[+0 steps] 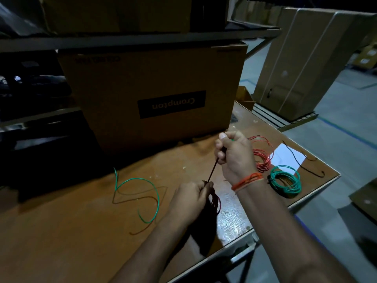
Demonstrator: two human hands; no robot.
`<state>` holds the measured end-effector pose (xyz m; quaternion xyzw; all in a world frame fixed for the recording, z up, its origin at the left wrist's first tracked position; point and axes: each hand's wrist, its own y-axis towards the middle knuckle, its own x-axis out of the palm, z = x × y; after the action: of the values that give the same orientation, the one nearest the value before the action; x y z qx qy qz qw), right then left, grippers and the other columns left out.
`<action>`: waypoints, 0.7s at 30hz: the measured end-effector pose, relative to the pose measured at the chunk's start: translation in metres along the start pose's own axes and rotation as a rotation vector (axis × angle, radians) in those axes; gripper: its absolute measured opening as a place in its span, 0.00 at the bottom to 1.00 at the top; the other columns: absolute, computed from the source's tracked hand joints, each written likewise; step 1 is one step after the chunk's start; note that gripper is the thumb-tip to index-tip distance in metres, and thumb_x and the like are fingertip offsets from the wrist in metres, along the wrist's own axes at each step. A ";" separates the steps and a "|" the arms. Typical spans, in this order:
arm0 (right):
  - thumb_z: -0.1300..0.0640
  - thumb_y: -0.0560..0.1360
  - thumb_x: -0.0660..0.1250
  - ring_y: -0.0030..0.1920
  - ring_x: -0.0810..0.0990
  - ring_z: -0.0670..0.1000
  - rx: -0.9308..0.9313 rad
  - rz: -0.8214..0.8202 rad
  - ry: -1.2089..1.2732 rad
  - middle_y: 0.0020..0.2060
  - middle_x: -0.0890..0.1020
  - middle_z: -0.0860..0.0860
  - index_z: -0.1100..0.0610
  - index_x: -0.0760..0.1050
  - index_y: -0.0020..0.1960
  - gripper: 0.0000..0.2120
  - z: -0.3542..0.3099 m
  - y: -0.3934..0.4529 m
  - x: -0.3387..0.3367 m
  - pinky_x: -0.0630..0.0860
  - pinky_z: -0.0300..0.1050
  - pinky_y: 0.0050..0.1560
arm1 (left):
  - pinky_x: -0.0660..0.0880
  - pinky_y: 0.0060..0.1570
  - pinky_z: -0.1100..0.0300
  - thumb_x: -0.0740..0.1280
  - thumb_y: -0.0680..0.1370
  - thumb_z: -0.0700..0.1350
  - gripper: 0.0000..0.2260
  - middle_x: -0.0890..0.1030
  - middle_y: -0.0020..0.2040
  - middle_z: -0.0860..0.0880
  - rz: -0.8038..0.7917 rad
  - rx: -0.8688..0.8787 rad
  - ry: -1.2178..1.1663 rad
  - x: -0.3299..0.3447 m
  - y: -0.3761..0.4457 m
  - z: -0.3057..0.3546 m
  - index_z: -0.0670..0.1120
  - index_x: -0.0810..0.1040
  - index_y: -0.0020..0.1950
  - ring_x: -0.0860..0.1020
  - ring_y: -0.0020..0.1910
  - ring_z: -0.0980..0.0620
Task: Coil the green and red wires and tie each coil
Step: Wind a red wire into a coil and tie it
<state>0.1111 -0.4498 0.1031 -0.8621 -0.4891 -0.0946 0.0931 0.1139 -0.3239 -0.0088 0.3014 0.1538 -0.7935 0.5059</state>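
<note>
1. Red coil [214,202] hangs pinched in the closed left hand [189,199]; the right hand [234,154], fisted, pulls its tail [212,170] taut, so tying looks under way.
2. Done, apparently: another red coil [263,158] and a green coil [285,180] on the table [61,242].
3. Left: one loose green wire [142,193] to coil.

Dark red coil [214,201] held; red coil [263,158], green coil [285,180] on table; loose green wire [142,193].

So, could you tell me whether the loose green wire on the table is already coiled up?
No, the loose green wire lies in open, sprawling curves on the table, unlike the green coil near the right edge.
</note>
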 end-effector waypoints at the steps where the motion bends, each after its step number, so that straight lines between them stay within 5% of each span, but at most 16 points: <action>1: 0.66 0.82 0.59 0.23 0.65 0.46 -0.002 0.006 0.006 0.30 0.73 0.51 0.55 0.68 0.44 0.09 -0.006 0.001 0.002 0.57 0.39 0.25 | 0.79 0.43 0.51 0.59 0.81 0.63 0.20 0.85 0.39 0.48 0.000 0.022 0.014 -0.003 0.001 0.002 0.51 0.83 0.50 0.83 0.41 0.48; 5: 0.66 0.81 0.61 0.24 0.67 0.45 -0.062 -0.045 0.009 0.30 0.73 0.51 0.56 0.69 0.44 0.09 -0.036 -0.006 0.019 0.59 0.40 0.26 | 0.76 0.39 0.53 0.58 0.83 0.60 0.19 0.82 0.37 0.45 0.059 0.170 0.022 -0.021 0.003 0.017 0.50 0.82 0.50 0.81 0.39 0.47; 9: 0.65 0.81 0.62 0.31 0.75 0.47 -0.273 -0.164 -0.009 0.34 0.76 0.53 0.59 0.72 0.47 0.05 -0.055 -0.001 0.025 0.70 0.38 0.28 | 0.66 0.31 0.59 0.61 0.84 0.54 0.20 0.76 0.30 0.51 0.082 0.131 -0.268 -0.033 0.024 0.031 0.44 0.78 0.39 0.72 0.28 0.56; 12: 0.52 0.82 0.64 0.45 0.82 0.47 -0.321 -0.173 -0.434 0.47 0.83 0.50 0.55 0.75 0.58 0.08 -0.054 0.028 0.005 0.77 0.41 0.44 | 0.63 0.28 0.59 0.61 0.85 0.53 0.18 0.72 0.29 0.52 0.241 -0.146 -0.531 -0.030 0.055 0.037 0.45 0.77 0.40 0.67 0.24 0.57; 15: 0.43 0.80 0.63 0.57 0.77 0.47 -0.357 -0.061 -0.976 0.59 0.76 0.47 0.50 0.72 0.66 0.18 -0.029 0.056 -0.030 0.77 0.47 0.55 | 0.60 0.28 0.59 0.59 0.85 0.54 0.17 0.70 0.33 0.50 0.315 -0.441 -0.824 -0.007 0.087 0.031 0.43 0.77 0.46 0.64 0.25 0.54; 19: 0.47 0.77 0.65 0.57 0.78 0.56 -0.249 -0.190 -1.375 0.53 0.79 0.53 0.52 0.75 0.61 0.15 0.032 0.074 -0.061 0.77 0.50 0.56 | 0.63 0.29 0.60 0.58 0.85 0.57 0.20 0.71 0.31 0.48 0.352 -0.670 -0.995 0.037 0.132 0.030 0.45 0.74 0.40 0.66 0.24 0.51; 21: 0.52 0.77 0.64 0.63 0.74 0.59 -0.264 -0.178 -1.498 0.60 0.76 0.56 0.54 0.73 0.65 0.18 0.051 0.079 -0.072 0.73 0.49 0.63 | 0.64 0.25 0.65 0.57 0.86 0.55 0.21 0.71 0.28 0.49 0.393 -0.726 -1.092 0.057 0.147 0.037 0.44 0.71 0.38 0.66 0.20 0.53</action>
<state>0.1470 -0.5360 0.0306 -0.6572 -0.4740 0.4502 -0.3752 0.2160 -0.4500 -0.0073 -0.3084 0.0753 -0.6233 0.7146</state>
